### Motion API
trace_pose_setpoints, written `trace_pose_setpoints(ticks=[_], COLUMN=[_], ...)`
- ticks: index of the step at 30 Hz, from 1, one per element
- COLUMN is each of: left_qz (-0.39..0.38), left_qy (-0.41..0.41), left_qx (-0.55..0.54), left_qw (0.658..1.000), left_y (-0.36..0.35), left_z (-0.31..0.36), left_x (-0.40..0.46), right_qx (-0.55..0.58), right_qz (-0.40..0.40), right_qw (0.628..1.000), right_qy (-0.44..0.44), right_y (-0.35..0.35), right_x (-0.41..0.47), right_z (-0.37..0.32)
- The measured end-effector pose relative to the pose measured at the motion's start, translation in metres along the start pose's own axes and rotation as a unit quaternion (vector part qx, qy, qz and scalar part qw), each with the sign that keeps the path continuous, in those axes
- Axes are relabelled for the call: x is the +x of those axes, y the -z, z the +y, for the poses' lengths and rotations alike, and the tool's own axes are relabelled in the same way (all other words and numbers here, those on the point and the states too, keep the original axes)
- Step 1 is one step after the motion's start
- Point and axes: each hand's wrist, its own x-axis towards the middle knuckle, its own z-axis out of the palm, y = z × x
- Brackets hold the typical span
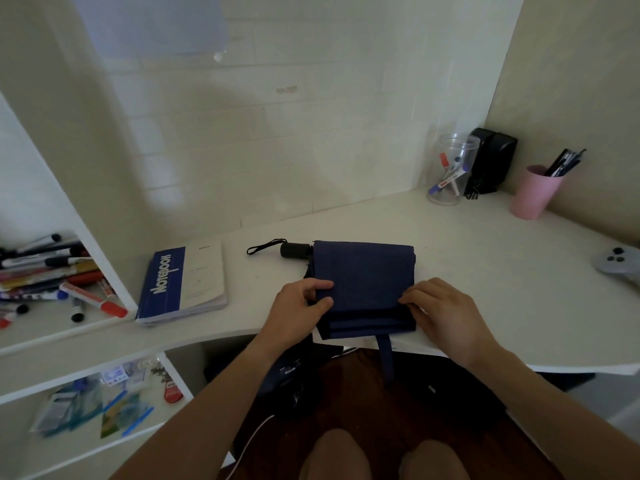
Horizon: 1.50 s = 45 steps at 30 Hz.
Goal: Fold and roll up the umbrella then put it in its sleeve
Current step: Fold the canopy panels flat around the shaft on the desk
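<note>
The left hand (pixel 298 306) pinches the left edge of the navy umbrella (pixel 363 271) canopy, thumb on top and fingers curled round the fabric fold. The right hand (pixel 445 313) grasps the right edge of the same fold, fingertips curled onto the fabric and pressing it toward the counter (pixel 485 271). Between the two grips the canopy lies flat as a folded rectangular panel, with layered folds stacked along its near side at the counter's front edge. A navy strap (pixel 385 355) hangs from the near fold, down over the counter edge just inward of the right grip. Beyond the left grip, the black handle (pixel 294 250) projects from the far-left corner of the canopy, and its black wrist loop (pixel 265 245) lies on the counter further left. Well to the left of the left grip, a blue and white notebook (pixel 181 284) lies flat on the counter; further left, markers (pixel 52 275) are piled on a shelf (pixel 62 329). Well beyond the right grip, near the wall, stand a clear jar (pixel 452 169) holding markers, a black object (pixel 493 161) whose kind cannot be told, and a pink cup (pixel 535 194) holding pens. At the far right edge lies a grey controller (pixel 618 263). The umbrella's sleeve cannot be identified with certainty.
</note>
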Motion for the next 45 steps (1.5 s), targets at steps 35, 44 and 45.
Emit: trace_pose_setpoints(ticks=[35, 44, 45], left_qz=[-0.242, -0.142, -0.139], left_qy=[-0.158, -0.184, -0.193], left_qx=[0.433, 0.417, 0.444], left_qw=[0.854, 0.879, 0.864], left_y=[-0.008, -0.024, -0.028], left_z=[0.025, 0.022, 0.020], left_x=[0.025, 0.026, 0.025], right_qx=[0.066, 0.145, 0.136], right_qz=[-0.232, -0.369, -0.359], right_qw=[0.956, 0.906, 0.912], right_qy=[-0.166, -0.151, -0.146], right_y=[0.001, -0.024, -0.026], right_x=[0.125, 0.143, 0.140], right_z=[0.015, 0.045, 0.045])
